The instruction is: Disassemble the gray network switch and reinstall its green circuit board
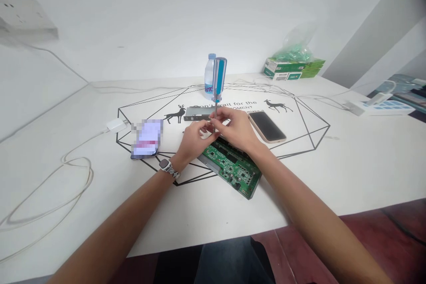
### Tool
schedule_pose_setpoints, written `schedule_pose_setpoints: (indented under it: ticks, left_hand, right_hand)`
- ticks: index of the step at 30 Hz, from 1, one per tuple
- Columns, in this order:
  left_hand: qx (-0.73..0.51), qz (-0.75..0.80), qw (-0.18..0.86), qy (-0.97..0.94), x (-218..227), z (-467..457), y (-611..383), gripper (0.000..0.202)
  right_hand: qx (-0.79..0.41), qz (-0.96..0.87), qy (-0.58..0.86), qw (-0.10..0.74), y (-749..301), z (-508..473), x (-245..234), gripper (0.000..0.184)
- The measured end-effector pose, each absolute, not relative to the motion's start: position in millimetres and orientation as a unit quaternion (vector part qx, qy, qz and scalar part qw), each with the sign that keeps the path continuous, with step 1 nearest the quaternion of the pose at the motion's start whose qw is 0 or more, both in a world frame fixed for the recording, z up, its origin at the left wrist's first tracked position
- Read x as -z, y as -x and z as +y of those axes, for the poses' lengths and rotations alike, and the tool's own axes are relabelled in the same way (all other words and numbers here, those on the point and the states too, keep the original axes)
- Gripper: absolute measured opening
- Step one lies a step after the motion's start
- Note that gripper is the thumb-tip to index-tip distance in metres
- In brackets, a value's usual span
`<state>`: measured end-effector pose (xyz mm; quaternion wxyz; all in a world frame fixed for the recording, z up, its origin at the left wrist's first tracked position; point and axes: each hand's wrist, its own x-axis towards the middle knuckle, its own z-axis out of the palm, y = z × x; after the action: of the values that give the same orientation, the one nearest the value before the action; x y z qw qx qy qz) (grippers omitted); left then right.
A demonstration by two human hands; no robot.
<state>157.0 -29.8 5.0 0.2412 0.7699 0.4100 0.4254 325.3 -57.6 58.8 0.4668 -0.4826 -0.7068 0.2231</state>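
A green circuit board lies on the white table in front of me. Over its far end stands a screwdriver with a clear blue handle, upright, tip down between my hands. My right hand is closed around the metal shaft low down. My left hand, with a watch on its wrist, pinches at the shaft's lower end beside the right hand. The tip itself is hidden by my fingers.
A phone lies face up right of the board, another phone with a lit screen on the left, plugged to a white cable. Behind stand a grey metal box, a water bottle, a green carton and a power strip.
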Motion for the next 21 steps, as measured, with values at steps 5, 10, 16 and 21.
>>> schedule_pose_setpoints:
  ticks: [5, 10, 16, 21]
  left_hand:
    - [-0.442, 0.407, 0.257, -0.757, -16, -35, -146, 0.019]
    - [-0.455, 0.423, 0.270, -0.735, -19, -35, -143, 0.021]
    - [-0.434, 0.422, 0.265, -0.751, -16, -34, -143, 0.023]
    - [-0.424, 0.412, 0.251, -0.766, -13, -31, -139, 0.022]
  right_hand:
    - [-0.225, -0.741, 0.476, 0.416, -330, -59, -63, 0.008]
    - [-0.240, -0.766, 0.479, 0.355, -334, -57, -62, 0.011]
    - [-0.236, -0.777, 0.463, 0.355, -335, -56, -58, 0.012]
    - [-0.257, -0.756, 0.461, 0.386, -336, -57, -61, 0.010]
